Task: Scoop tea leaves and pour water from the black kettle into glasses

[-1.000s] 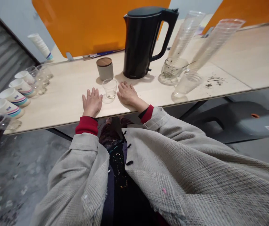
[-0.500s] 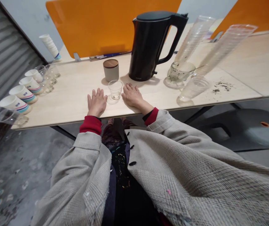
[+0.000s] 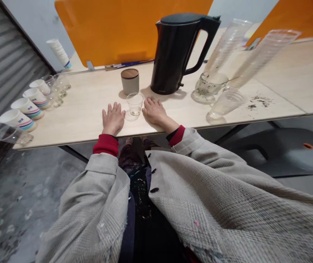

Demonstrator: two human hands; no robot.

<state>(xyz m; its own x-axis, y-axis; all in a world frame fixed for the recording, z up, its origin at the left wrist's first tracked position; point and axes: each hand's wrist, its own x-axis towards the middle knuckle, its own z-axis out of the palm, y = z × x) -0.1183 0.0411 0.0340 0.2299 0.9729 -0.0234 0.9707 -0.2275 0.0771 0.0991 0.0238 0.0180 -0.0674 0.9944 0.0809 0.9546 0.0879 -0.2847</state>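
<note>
The long pale wooden table (image 3: 90, 124) runs across the view, with orange screens (image 3: 129, 33) behind it and a grey roller shutter (image 3: 11, 47) off to the left; the person's tweed coat (image 3: 200, 197) fills the bottom of the view, with red cuffs (image 3: 105, 145) showing at the wrists. Over the last moment the hands have not shifted on the table; only the view has drifted a little, and nothing on the table has moved.

The tall black kettle (image 3: 172, 62) stands beyond the hands; to its right lean long stacks of clear plastic cups (image 3: 263, 60), close to a glass jug (image 3: 209, 84) with a spoon handle sticking out and a clear cup (image 3: 225, 103); a row of striped paper cups (image 3: 26, 108) lines the left end, with small glasses (image 3: 54, 91) behind them; a grey canister with a wooden lid (image 3: 130, 81) stands near the middle; dark loose leaves (image 3: 259, 102) lie scattered at the right.

The left hand (image 3: 114, 118) and the right hand (image 3: 155, 111) lie flat, palms down, apart and holding nothing; the small clear glass (image 3: 134, 104) stands upright on the table between them, just beside the right hand and slightly farther from the left; whatever sits at its bottom is too small to tell.
</note>
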